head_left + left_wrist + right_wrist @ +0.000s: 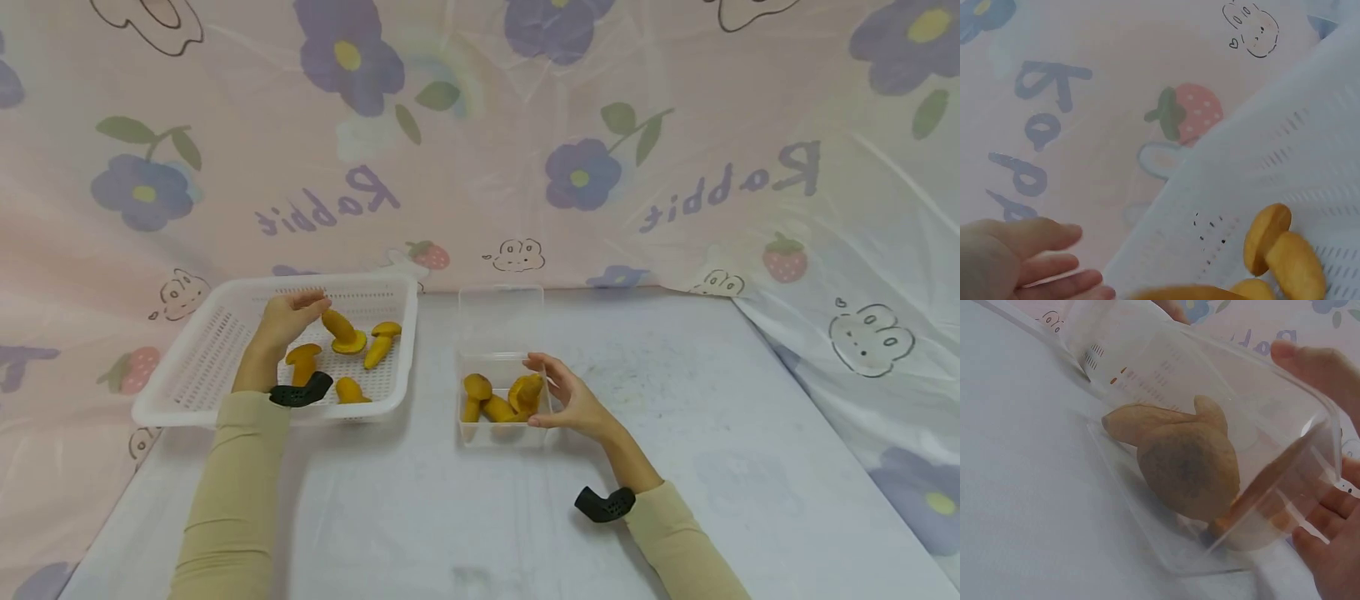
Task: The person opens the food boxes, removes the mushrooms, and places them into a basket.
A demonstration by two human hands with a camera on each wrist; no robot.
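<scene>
Over the white slotted basket (172, 400), my left hand (285, 321) pinches a yellow-brown toy mushroom (339, 323) by the stem end, its cap tilting down to the right. Below it in the basket lie more mushrooms: one (303, 358) by the wrist, another (384, 340) at the right and a third (349, 390) near the front wall. My right hand (573, 407) holds the right side of a clear plastic box (501, 433), thumb at the front corner, fingers at the back. Several mushrooms (1188, 469) sit inside the box. The left thumb and index finger are out of the left wrist view.
The box's clear lid (501, 321) stands raised behind it. A white cloth (420, 517) covers the table. Behind it hangs a pink curtain (465, 167) printed with flowers and rabbits. The basket stands left of the box, with a gap between them.
</scene>
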